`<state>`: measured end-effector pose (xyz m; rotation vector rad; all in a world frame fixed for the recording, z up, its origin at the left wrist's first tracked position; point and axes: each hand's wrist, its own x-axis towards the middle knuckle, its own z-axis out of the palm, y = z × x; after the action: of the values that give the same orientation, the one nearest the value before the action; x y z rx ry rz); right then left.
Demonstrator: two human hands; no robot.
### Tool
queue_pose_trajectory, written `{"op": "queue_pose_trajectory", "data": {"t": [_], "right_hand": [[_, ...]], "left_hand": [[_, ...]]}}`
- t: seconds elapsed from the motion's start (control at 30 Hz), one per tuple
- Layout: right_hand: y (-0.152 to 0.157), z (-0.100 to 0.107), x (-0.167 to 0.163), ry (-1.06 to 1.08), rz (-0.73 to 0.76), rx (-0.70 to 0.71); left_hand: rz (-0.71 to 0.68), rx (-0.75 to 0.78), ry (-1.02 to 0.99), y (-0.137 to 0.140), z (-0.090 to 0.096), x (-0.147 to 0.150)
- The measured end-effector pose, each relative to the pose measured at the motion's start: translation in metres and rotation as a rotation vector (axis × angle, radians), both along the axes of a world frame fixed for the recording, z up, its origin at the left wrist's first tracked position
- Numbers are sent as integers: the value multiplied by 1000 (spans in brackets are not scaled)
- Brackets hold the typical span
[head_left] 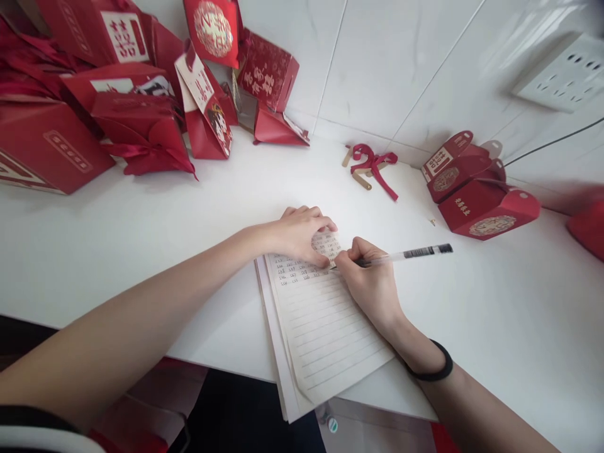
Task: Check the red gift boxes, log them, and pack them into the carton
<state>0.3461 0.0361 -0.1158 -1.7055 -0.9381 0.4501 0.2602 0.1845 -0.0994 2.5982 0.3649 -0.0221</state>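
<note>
A lined notebook (330,333) lies on the white table, its near corner sticking out past the front edge. Rows of small handwritten figures fill its upper part; the lines below are blank. My left hand (304,234) rests on the top of the page, fingers spread and curved, thumb beside the writing. In my right hand (372,277) a pen (415,253) is gripped, with a clear barrel and dark end. Its tip touches or nearly touches the page by my left thumb, at the end of a written row.
Red gift boxes (141,132) crowd the back left. More red boxes (486,207) stand at the back right, near a wall socket (564,72). A red ribbon (375,165) lies by the tiled wall. The table's front edge (226,370) runs close below the notebook.
</note>
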Motion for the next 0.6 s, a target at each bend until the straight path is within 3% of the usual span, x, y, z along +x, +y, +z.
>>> {"op": "queue_pose_trajectory", "data": {"t": [0.17,0.27,0.37,0.5,0.6], "right_hand": [[3,-3,19,482,-101,155],[9,-6,38,505,-172,178],[12,-10,55,501,-200,143],[11,-15,66,470,-204,137],[9,-17,68,430,-206,125]], "left_hand": [[-19,9,-5,1,2,-3],[-5,-112,-67,7,-2,-7],[139,-198,-208,13,-7,-12],[376,-4,-304,14,-6,-18],[491,170,-297,23,7,-24]]}}
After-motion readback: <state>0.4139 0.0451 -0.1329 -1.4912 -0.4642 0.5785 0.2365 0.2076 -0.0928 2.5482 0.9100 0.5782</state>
